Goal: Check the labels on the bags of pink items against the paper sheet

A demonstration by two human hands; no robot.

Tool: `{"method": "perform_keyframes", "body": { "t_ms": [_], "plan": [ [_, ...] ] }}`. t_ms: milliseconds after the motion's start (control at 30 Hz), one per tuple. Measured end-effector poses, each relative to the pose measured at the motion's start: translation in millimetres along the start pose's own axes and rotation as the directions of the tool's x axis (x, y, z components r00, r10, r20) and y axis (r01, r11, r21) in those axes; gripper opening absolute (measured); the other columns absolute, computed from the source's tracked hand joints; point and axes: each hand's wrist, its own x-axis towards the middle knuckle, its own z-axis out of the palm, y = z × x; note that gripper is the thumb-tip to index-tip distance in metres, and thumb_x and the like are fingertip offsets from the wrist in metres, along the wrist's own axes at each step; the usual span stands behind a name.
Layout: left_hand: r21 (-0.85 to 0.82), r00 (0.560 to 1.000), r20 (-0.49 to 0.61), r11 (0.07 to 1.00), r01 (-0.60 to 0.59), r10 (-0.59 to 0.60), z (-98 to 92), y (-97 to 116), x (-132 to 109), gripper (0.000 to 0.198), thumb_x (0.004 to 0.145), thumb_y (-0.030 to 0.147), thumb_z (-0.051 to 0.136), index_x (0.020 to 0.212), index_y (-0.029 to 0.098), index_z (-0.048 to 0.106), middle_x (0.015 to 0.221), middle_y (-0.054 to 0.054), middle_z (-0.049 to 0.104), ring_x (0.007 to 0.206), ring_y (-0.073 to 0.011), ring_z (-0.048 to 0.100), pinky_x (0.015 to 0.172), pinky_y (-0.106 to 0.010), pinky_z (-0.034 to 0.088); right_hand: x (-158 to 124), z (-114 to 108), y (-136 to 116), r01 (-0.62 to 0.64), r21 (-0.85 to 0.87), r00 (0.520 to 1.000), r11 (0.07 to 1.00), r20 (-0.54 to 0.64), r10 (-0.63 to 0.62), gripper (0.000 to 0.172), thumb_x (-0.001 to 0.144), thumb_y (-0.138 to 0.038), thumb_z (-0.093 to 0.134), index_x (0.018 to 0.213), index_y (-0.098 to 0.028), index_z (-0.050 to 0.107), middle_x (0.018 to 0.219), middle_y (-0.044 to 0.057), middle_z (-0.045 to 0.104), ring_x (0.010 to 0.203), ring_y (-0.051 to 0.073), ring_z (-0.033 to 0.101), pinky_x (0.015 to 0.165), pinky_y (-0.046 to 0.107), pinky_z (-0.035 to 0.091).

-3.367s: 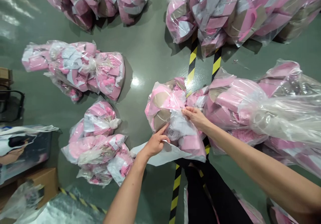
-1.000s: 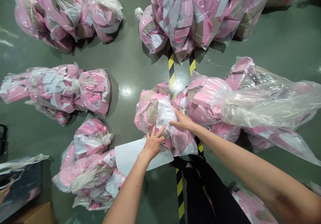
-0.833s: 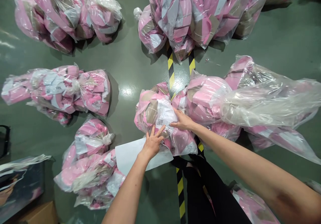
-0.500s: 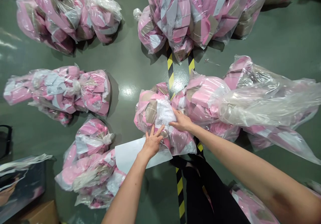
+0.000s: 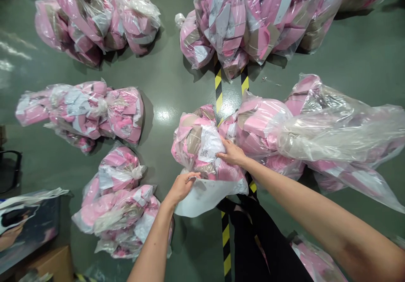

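Note:
In front of my feet lies a clear plastic bag (image 5: 190, 132) packed with pink and tan pieces. A white label with a QR code (image 5: 209, 147) shows on its top. My left hand (image 5: 182, 186) is closed on the edge of a white sheet of paper (image 5: 202, 193), thumb and fingers pinching its upper left corner. The sheet curves against the near side of the bag. On the right edge of the label rests my right hand (image 5: 232, 152), fingers loosely spread and touching the bag's surface.
More filled bags (image 5: 265, 122) lie close on the right. Others are on the left (image 5: 123, 109) and at the back (image 5: 228, 25). Yellow-black floor tape (image 5: 227, 240) runs past my feet. A cardboard box (image 5: 53, 263) and a dark printed bag (image 5: 34, 227) stand at the lower left.
My left hand has moved from the label down and left, and now grips the white sheet, which has lifted and bent. My right hand stays by the label.

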Motion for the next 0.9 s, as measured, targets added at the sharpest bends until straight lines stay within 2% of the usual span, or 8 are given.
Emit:
{"method": "perform_keyframes", "body": {
  "t_ms": [33,100,233,333,433,667,800,900],
  "plan": [
    [-0.080,0.999,-0.008,0.996,0.040,-0.040,-2.2,-5.7,-4.0,0.029,0.085,0.025,0.046,0.099,0.020,0.071,0.118,-0.006,0.073,0.108,-0.0231,0.066,0.097,-0.036,0.047,-0.1,-0.3,-0.5,-0.001,0.000,1.000,1.000,0.001,0.001,0.086,0.089,-0.039,0.061,0.160,-0.021,0.015,0.156,0.012,0.034,0.134,0.033,0.044,0.109,0.051,0.041],
    [-0.217,0.996,-0.004,0.973,0.082,-0.085,-2.5,-18.1,-10.6,0.035,0.084,0.036,0.050,0.103,0.016,0.072,0.100,-0.005,0.075,0.092,-0.0213,0.065,0.086,-0.032,0.047,0.2,-0.8,-1.2,-0.004,0.000,1.000,1.000,0.004,0.004,0.086,0.090,-0.039,0.061,0.160,-0.021,0.014,0.155,0.012,0.035,0.134,0.033,0.044,0.109,0.051,0.041],
    [-0.396,0.993,0.039,0.910,0.122,-0.116,9.8,-38.2,-20.3,0.044,0.079,0.046,0.059,0.103,0.012,0.073,0.090,-0.005,0.071,0.082,-0.0180,0.057,0.078,-0.028,0.041,2.4,-0.9,0.1,0.004,-0.001,1.000,1.000,0.013,-0.004,0.087,0.089,-0.040,0.061,0.160,-0.022,0.013,0.156,0.012,0.033,0.135,0.033,0.042,0.110,0.052,0.040],
    [-0.520,0.982,0.050,0.835,0.180,-0.181,20.8,-44.7,-28.2,0.050,0.074,0.050,0.066,0.104,0.011,0.072,0.085,-0.004,0.069,0.076,-0.0162,0.054,0.074,-0.027,0.040,3.8,-0.6,1.9,0.012,0.004,1.000,1.000,0.011,-0.012,0.088,0.089,-0.040,0.062,0.160,-0.021,0.014,0.155,0.012,0.033,0.136,0.033,0.041,0.112,0.051,0.038],
    [-0.594,0.976,0.037,0.781,0.193,-0.213,28.1,-45.6,-35.8,0.053,0.072,0.053,0.070,0.105,0.012,0.072,0.081,-0.003,0.068,0.075,-0.0159,0.055,0.072,-0.026,0.041,4.1,-0.9,2.9,0.014,0.020,1.000,1.000,0.007,-0.014,0.088,0.089,-0.040,0.064,0.160,-0.022,0.015,0.154,0.013,0.035,0.135,0.034,0.042,0.112,0.051,0.037],
    [-0.630,0.966,0.043,0.743,0.224,-0.255,44.5,-45.0,-44.2,0.054,0.068,0.055,0.074,0.101,0.011,0.072,0.079,-0.004,0.069,0.075,-0.0172,0.058,0.071,-0.026,0.044,9.4,3.6,9.6,0.022,0.141,0.999,0.990,-0.028,-0.019,0.092,0.083,-0.035,0.070,0.159,-0.019,0.020,0.154,0.015,0.035,0.137,0.038,0.040,0.114,0.057,0.033],
    [-0.667,0.960,0.025,0.711,0.224,-0.279,55.8,-40.5,-61.4,0.056,0.071,0.056,0.072,0.106,0.012,0.071,0.092,-0.007,0.074,0.086,-0.0211,0.064,0.077,-0.028,0.048,9.4,10.0,18.5,0.067,0.292,0.995,0.954,-0.088,-0.043,0.095,0.078,-0.033,0.075,0.157,-0.014,0.026,0.158,0.013,0.031,0.144,0.029,0.032,0.122,0.042,0.026],
    [-0.738,0.933,0.014,0.626,0.251,-0.358,64.8,-33.6,-83.2,0.061,0.067,0.058,0.077,0.106,0.013,0.070,0.096,-0.008,0.075,0.092,-0.0243,0.067,0.082,-0.031,0.051,0.1,17.8,34.1,0.053,0.431,0.992,0.901,-0.123,0.000,0.081,0.084,-0.035,0.068,0.154,-0.015,0.033,0.155,0.011,0.036,0.138,0.022,0.043,0.118,0.034,0.034]
  ]
}}
